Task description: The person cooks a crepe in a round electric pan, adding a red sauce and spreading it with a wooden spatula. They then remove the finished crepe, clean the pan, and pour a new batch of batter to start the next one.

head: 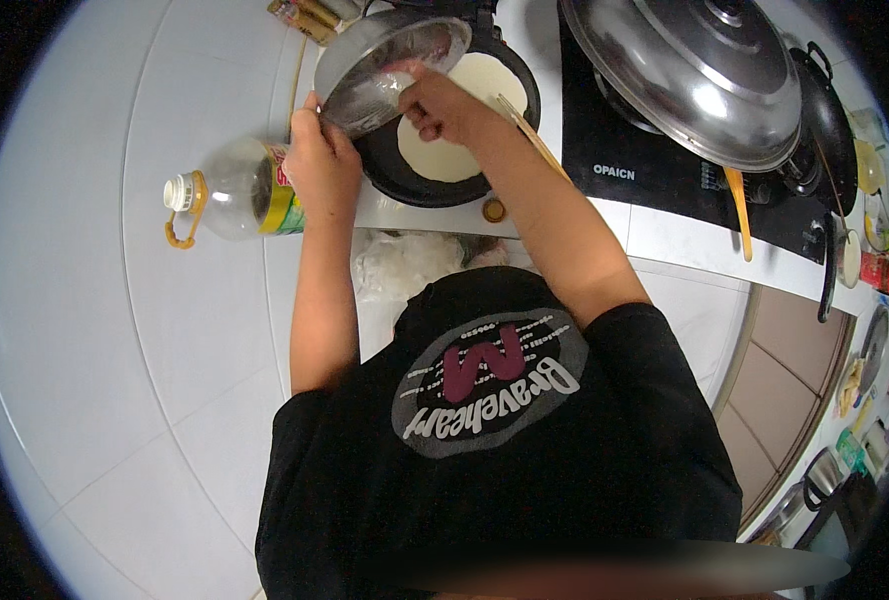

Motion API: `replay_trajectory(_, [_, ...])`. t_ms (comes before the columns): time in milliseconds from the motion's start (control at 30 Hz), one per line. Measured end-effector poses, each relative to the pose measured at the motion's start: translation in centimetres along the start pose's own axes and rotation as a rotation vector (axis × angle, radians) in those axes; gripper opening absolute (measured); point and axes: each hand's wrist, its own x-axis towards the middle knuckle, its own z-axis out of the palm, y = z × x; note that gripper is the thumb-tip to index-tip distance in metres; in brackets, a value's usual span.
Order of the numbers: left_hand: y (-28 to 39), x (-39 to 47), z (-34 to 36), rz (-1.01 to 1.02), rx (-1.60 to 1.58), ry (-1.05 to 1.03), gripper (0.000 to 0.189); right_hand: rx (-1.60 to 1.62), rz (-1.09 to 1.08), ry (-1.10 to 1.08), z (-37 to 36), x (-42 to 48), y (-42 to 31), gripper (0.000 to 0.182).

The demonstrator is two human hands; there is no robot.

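My left hand grips the rim of a metal bowl, tilted on its side above the left of a black round pan. My right hand reaches to the bowl's mouth, its index finger extended against the wet, shiny inside and the other fingers curled. Whether it holds something small is hidden by blur and reflection. In the pan lie pale dough rounds, one flat round at the front and another behind it. Wooden chopsticks rest across the pan's right edge, partly behind my right forearm.
Left of my left wrist lies a large plastic oil bottle. A brown cap sits at the counter's front. On the right, a big lidded wok stands on a black cooktop, with a wooden handle sticking out over the counter edge.
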Motion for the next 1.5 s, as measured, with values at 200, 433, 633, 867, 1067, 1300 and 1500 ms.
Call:
replay_trajectory(200, [-0.4, -0.2, -0.7, -0.077, -0.045, 0.028, 0.018, 0.168, -0.005, -0.131, 0.5, 0.2, 0.1, 0.042])
replay_trajectory(433, [-0.3, 0.0, -0.8, 0.086, -0.068, 0.097, 0.016, -0.27, -0.013, -0.001, 2.2, 0.2, -1.3, 0.047])
replay_trajectory(633, [-1.9, 0.2, -0.6, 0.125, 0.017, 0.146, 0.024, -0.447, 0.046, 0.039, 1.0, -0.3, 1.2, 0.044])
replay_trajectory(867, [-1.4, 0.2, -0.2, 0.072, -0.051, 0.126, 0.03, -0.06, -0.062, 0.109, 0.7, 0.3, -0.3, 0.048])
replay_trajectory(1067, [-1.7, 0.3, 0.0, 0.082, 0.006, 0.131, 0.028, -0.062, 0.125, -0.019, -0.6, -0.4, 3.0, 0.055])
replay_trajectory(1300, [-2.0, 0.4, -0.1, 0.073, -0.037, 0.156, 0.022, 0.085, -0.144, 0.038, 0.5, -1.1, 0.6, 0.058])
replay_trajectory(1500, [-1.5, 0.6, 0.1, 0.07, -0.052, 0.161, 0.017, 0.156, 0.082, -0.091, -0.1, -0.9, 3.0, 0.06])
